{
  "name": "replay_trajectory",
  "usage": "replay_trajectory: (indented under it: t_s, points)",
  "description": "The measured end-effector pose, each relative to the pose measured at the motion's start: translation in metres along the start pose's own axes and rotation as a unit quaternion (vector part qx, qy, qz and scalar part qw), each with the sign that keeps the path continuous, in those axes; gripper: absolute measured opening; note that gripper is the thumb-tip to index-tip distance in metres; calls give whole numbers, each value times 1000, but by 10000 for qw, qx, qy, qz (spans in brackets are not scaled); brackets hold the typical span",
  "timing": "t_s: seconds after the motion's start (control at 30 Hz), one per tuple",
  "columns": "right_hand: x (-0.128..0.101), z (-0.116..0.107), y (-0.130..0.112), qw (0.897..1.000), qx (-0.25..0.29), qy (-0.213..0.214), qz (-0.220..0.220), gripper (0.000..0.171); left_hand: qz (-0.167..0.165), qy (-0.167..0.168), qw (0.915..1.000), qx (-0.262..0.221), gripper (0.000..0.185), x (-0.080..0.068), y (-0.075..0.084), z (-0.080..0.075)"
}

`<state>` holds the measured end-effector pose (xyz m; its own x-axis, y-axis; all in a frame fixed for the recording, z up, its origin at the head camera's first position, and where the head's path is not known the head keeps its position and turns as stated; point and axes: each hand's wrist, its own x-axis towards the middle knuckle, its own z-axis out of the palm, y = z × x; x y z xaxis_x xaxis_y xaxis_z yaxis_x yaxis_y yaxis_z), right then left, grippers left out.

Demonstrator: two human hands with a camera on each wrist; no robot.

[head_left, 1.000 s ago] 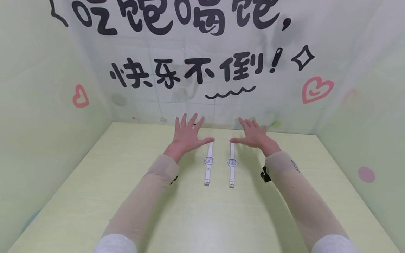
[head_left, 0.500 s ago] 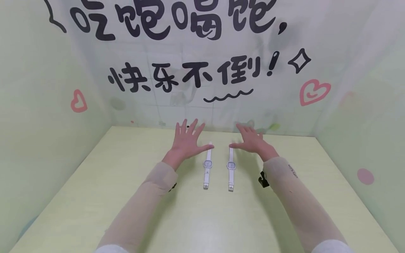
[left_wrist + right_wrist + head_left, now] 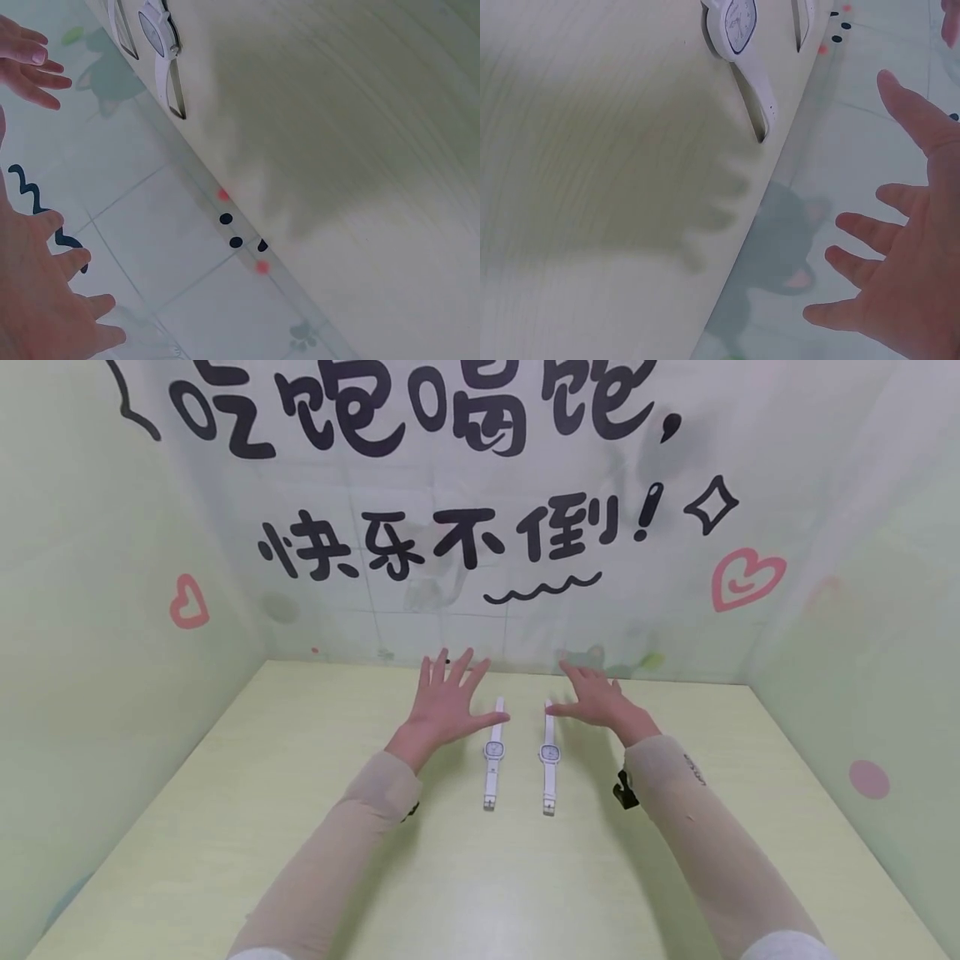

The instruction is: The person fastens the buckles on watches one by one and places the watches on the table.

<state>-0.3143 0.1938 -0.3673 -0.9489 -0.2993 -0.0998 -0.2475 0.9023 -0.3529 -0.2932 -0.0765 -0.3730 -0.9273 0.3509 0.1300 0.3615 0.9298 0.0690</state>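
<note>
Two white wristwatches lie side by side on the pale table, straps stretched lengthwise. Over the far end of the left wristwatch point(image 3: 493, 750), my left hand point(image 3: 442, 706) is held with its fingers spread, the thumb overlapping the strap in the head view. My right hand point(image 3: 598, 700) is spread in the same way by the right wristwatch point(image 3: 550, 753), its thumb across the upper strap in that view. Both wrist views show the hands raised off the table, holding nothing. A watch point(image 3: 740, 26) with its strap end arched up shows in the right wrist view.
The pale wooden table point(image 3: 480, 877) ends at a back wall sheet point(image 3: 315, 618) with large black characters and pink hearts. Side panels point(image 3: 862, 693) stand at left and right. A black wrist mount point(image 3: 625, 790) hangs under the right sleeve.
The head view has tipped slightly, so the scene sits lower in the picture. Both hands stay spread beside the watches, which have not moved on the table.
</note>
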Motion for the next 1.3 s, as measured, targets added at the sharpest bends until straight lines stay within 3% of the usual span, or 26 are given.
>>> replay_trajectory:
  t_s: [0.4,1.3]
  points:
    - [2,5,2,10000,9,-63,-7,90,235,35,9991,340,98,-4,7,0]
    - [1,12,3,9992,160,-338,-102,83,686,27,9976,129,90,-12,13,-1]
